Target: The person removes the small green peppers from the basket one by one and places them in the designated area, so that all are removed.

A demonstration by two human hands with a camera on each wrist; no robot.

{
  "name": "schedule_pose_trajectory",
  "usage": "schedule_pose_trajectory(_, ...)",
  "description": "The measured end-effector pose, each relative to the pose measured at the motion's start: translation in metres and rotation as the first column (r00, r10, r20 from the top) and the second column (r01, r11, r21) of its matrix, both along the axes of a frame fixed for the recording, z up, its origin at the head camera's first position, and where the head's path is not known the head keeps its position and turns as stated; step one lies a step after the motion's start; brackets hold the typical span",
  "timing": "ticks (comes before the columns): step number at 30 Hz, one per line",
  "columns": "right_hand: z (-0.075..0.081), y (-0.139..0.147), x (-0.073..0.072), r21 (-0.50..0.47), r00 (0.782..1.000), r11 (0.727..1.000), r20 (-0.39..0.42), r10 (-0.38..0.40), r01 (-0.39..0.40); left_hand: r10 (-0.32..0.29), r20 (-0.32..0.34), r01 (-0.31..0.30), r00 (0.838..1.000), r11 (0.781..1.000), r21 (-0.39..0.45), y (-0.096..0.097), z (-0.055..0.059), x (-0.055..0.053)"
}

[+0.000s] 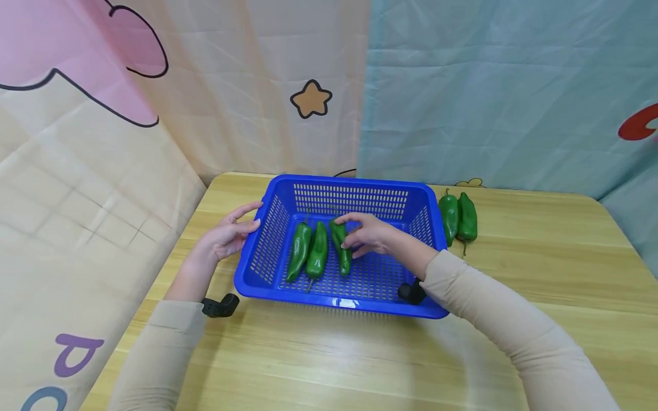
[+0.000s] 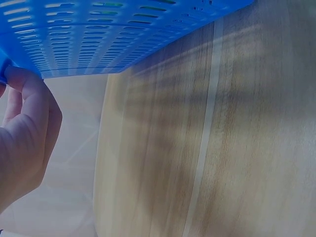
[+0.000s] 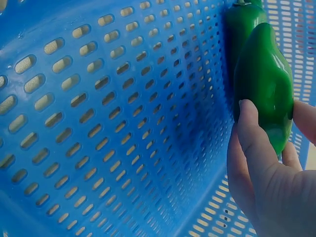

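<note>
A blue plastic basket [image 1: 339, 308] with slotted walls stands on the table. Inside, a long green pepper [image 1: 300, 251] lies at the left, with a second green pepper [image 1: 317, 251] beside it. My right hand [image 1: 367, 234] reaches into the basket and holds a third green pepper [image 1: 337, 233]. In the right wrist view, thumb and fingers close around this glossy pepper [image 3: 264, 84], with another pepper [image 3: 242, 24] behind it. At the basket's left rim, my left hand [image 1: 231, 233] grips the edge. The left wrist view shows this hand [image 2: 29, 118] at the rim, some fingertips hidden.
Two more green peppers, one nearer the basket [image 1: 449, 217] and one farther right [image 1: 466, 220], lie on the wooden table [image 1: 545, 257] just right of the basket. Printed curtains [image 1: 247, 85] hang behind and to the left of the table.
</note>
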State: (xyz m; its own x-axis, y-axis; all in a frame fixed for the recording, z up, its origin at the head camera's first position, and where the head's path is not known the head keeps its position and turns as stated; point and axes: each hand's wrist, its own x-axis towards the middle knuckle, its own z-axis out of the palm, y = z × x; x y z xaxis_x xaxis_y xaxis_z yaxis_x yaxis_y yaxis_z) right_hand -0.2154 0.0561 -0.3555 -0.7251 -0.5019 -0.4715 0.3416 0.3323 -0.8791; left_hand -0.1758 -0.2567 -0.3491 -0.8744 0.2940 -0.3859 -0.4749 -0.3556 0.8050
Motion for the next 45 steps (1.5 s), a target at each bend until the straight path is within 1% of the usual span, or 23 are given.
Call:
schedule_pose_trajectory(6, 0.007, 0.003, 0.0, -0.046, 1.0, 0.999, -0.012, -0.011, 0.01, 0.001, 0.0, -0.001, 1.0, 1.0, 0.01, 0.0, 0.0, 0.0)
schedule_pose_trajectory(15, 0.024, 0.009, -0.005, -0.16, 0.999, 0.986, -0.011, -0.039, 0.037, 0.001, -0.007, -0.001, 1.0, 1.0, 0.028, 0.0, -0.001, 0.001)
schedule_pose_trajectory(24, 0.038, 0.019, -0.008, -0.201, 0.999, 0.978, -0.01, -0.053, 0.05, -0.005, -0.018, 0.006, 1.0, 1.0, 0.008, 0.001, -0.001, -0.001)
schedule_pose_trajectory(30, 0.046, 0.025, -0.006, -0.229, 0.999, 0.973, -0.015, -0.045, 0.04, -0.007, -0.016, 0.008, 1.0, 1.0, 0.029, 0.0, -0.002, 0.001)
schedule_pose_trajectory(38, 0.058, 0.041, -0.006, -0.257, 0.998, 0.965, -0.022, -0.055, 0.048, -0.008, -0.019, 0.009, 1.0, 1.0, 0.022, 0.0, -0.005, 0.002)
schedule_pose_trajectory(45, 0.069, 0.057, -0.007, -0.274, 0.998, 0.96, -0.031, -0.061, 0.05, -0.009, -0.018, 0.01, 1.0, 0.999, 0.038, -0.001, -0.004, 0.001)
